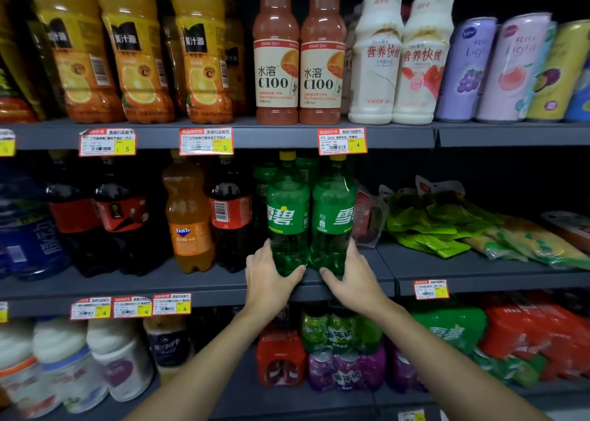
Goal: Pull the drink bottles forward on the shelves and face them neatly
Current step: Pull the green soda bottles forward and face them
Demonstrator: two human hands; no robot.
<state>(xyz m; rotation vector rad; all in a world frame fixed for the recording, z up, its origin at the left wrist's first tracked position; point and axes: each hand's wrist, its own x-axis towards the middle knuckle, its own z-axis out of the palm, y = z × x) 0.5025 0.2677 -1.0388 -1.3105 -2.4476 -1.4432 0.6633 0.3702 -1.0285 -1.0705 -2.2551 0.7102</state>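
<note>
Two green Sprite bottles stand side by side at the front of the middle shelf (pixel 191 288). My left hand (pixel 269 281) grips the base of the left green bottle (pixel 287 216), thumb across its front. The base of the right green bottle (pixel 333 213) is held the same way by my right hand (pixel 349 277). Both labels face forward. More green bottles stand behind them in the dark. To their left are an orange Fanta bottle (pixel 188 216) and several dark cola bottles (pixel 230 213).
The top shelf holds orange juice bottles (pixel 134 53), two C100 bottles (pixel 276 59), white milk-drink bottles (pixel 376 56) and cans (pixel 517 69). Green snack packets (pixel 447 222) lie right of the Sprite. The bottom shelf carries multipacks (pixel 341 350) and white bottles (pixel 121 356).
</note>
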